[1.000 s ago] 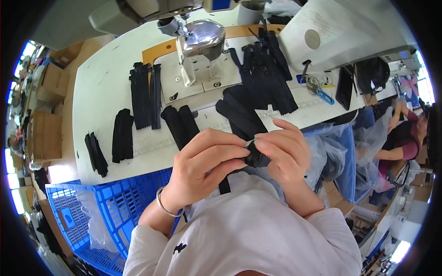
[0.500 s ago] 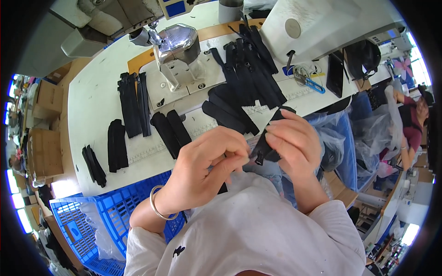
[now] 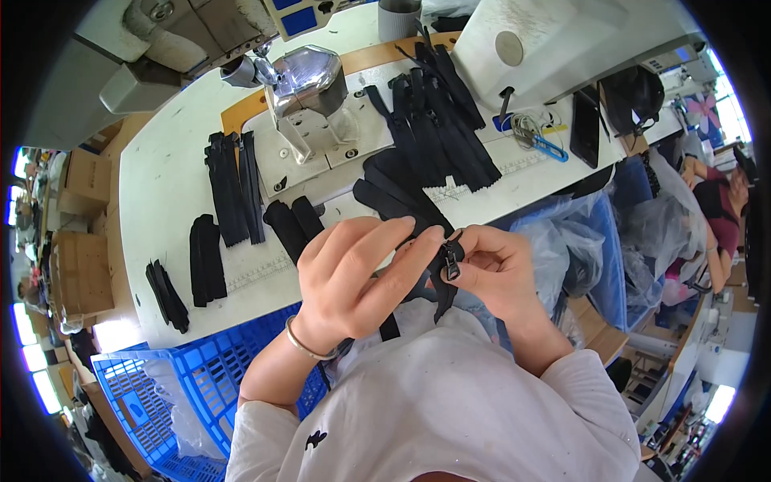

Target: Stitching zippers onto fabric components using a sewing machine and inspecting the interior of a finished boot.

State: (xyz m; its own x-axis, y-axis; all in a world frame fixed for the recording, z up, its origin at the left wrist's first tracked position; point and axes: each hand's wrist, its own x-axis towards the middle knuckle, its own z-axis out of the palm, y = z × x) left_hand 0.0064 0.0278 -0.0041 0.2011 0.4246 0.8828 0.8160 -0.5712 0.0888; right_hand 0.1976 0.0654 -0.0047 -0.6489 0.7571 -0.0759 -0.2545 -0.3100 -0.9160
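A black zipper (image 3: 451, 267) with a dark metal slider and pull hangs between my hands, just past the table's front edge. My right hand (image 3: 499, 273) pinches it between thumb and fingers, the thumb beside the pull. My left hand (image 3: 357, 277) is closed on its upper left side, index fingertip against the tape; its thumb is mostly hidden. A bangle sits on my left wrist. Behind my hands lie folded black zippers (image 3: 401, 193), and a larger bundle of black zippers (image 3: 438, 128) is spread further back.
A sewing machine (image 3: 309, 88) stands on the white table (image 3: 169, 169). More zipper stacks (image 3: 229, 193) lie on the left. At right are blue-handled thread snips (image 3: 549, 149) and a phone (image 3: 585, 130). A blue crate (image 3: 181, 394) sits lower left; a co-worker (image 3: 715, 205) is far right.
My right hand has lowered and turned, bringing the zipper's slider and pull into view. My left fingers have straightened and moved up along the tape.
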